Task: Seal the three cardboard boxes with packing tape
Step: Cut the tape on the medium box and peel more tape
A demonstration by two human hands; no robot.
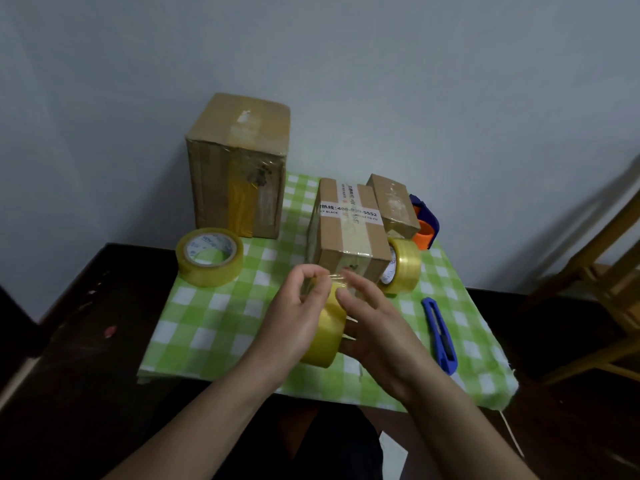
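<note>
I have a roll of yellowish packing tape (325, 332) between my 2 hands, held on edge just above the green-and-white checked cloth (214, 320) that covers part of the dark table (86, 341). My right hand (377, 327) is cupped around the roll's right side, fingers partly curled and spread, not fully closed. My left hand (294, 313) sits against the roll's left side with thumb and forefinger pinched together at the top, where a clear strip of tape (332, 276) is lifted off the roll — how firmly I grip it I cannot tell. All 3 cardboard boxes stand on the far part of the cloth: the large box (239, 168) at the back left, upright and already crossed with tape; the medium box (349, 226) right beyond my fingers, with a white printed label and a tape band along its top; the small box (393, 204) just beside it to the right, touching or nearly so. A second tape roll (209, 256) lies flat in front of the large box, and a third (401, 265) stands on edge against the medium box's right side. Behind the small box is a blue-and-orange tape dispenser (426, 223), partly hidden. A blue utility knife (440, 336) lies on the cloth to the right of my right hand — well apart from the boxes.
</note>
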